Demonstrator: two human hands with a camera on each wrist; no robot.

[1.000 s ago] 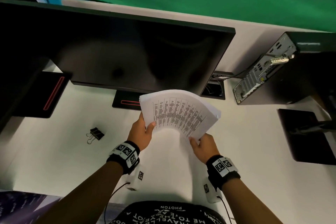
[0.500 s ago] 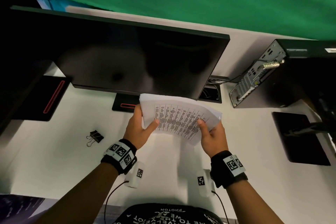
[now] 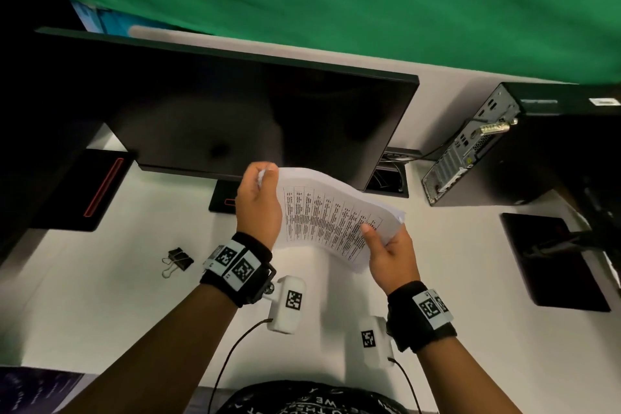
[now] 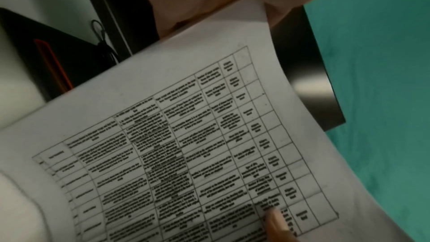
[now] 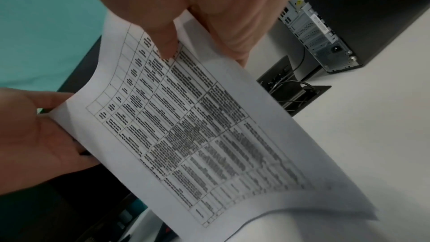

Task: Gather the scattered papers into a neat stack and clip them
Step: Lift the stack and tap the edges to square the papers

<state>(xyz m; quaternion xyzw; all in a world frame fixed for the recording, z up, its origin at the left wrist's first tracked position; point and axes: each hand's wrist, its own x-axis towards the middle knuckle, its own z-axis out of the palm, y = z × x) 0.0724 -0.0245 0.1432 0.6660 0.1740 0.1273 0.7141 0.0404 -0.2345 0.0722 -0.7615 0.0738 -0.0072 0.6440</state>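
A stack of white papers (image 3: 329, 215) printed with a table is held in the air above the white desk (image 3: 100, 306), in front of the monitor. My left hand (image 3: 258, 202) grips the stack's top left corner, fingers curled over its far edge. My right hand (image 3: 386, 245) pinches the lower right edge, thumb on the printed face. The papers (image 4: 186, 154) fill the left wrist view and the same papers (image 5: 197, 135) bend across the right wrist view. A black binder clip (image 3: 179, 259) lies on the desk left of my left wrist.
A dark monitor (image 3: 235, 118) stands just behind the papers on its stand base (image 3: 223, 203). A computer tower (image 3: 504, 151) sits at the back right, a black pad (image 3: 551, 262) lies at the right, and a cable opening (image 3: 389, 178) is behind the papers.
My left hand slid up from the stack's left side to its top left corner. My right hand shifted to the lower right edge, and the papers tilted more upright.
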